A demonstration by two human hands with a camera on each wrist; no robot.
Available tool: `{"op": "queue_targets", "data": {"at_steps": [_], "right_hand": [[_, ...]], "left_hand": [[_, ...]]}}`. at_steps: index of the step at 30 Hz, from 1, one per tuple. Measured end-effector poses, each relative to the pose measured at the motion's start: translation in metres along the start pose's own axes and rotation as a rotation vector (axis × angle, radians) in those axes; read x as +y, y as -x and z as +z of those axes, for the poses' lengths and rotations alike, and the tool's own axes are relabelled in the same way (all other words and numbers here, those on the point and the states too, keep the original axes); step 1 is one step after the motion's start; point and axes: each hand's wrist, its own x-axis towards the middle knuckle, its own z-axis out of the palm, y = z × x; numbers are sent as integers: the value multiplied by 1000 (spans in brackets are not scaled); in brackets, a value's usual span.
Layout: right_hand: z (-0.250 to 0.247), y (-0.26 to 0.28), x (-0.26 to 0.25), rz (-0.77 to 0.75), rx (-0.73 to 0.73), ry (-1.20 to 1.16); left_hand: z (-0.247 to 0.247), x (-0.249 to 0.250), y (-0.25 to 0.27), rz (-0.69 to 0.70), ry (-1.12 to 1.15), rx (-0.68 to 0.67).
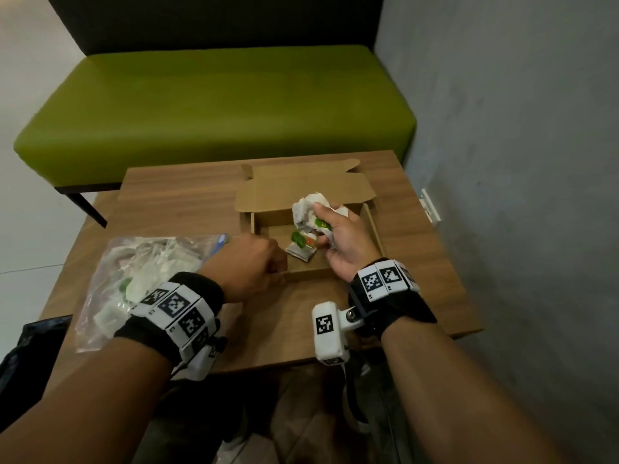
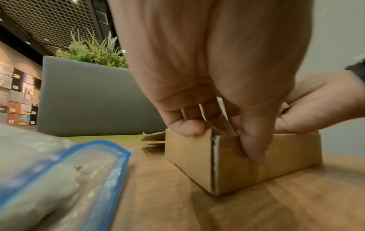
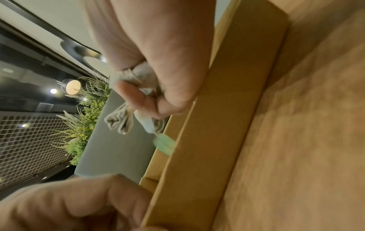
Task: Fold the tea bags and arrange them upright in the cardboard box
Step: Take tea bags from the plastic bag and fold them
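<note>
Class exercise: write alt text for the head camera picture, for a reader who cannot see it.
Seen from above, a person's right hand holds a bunch of folded tea bags over an open cardboard box on a wooden table, while the left hand grips the box's near left corner. A clear plastic bag of tea bags lies left; a green bench stands behind.
</note>
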Motion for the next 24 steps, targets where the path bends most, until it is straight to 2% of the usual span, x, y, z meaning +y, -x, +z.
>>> {"op": "queue_targets", "data": {"at_steps": [4, 6, 9, 10, 12, 15, 17, 20, 24], "right_hand": [[2, -13, -8, -63, -12, 84], [3, -19, -11, -114, -40, 117], [4, -22, -13, -167, -79, 150], [4, -22, -13, -173, -99, 168], [4, -20, -13, -166, -151, 233], [2, -17, -14, -149, -206, 333], [0, -15, -16, -141, -222, 336], [-2, -14, -18, -140, -219, 274], [-2, -17, -17, -91, -143, 56]], "left_hand": [[-3, -10, -17, -39, 43, 47], [-5, -11, -22, -79, 155, 207], [-12, -10, -29, -181, 322, 530], [-14, -9, -33, -210, 381, 593], [-15, -9, -40, -224, 467, 605], [-8, -7, -45, -176, 560, 535], [-1, -5, -46, -174, 642, 553], [6, -5, -47, -213, 739, 602], [6, -1, -49, -247, 797, 630]]}}
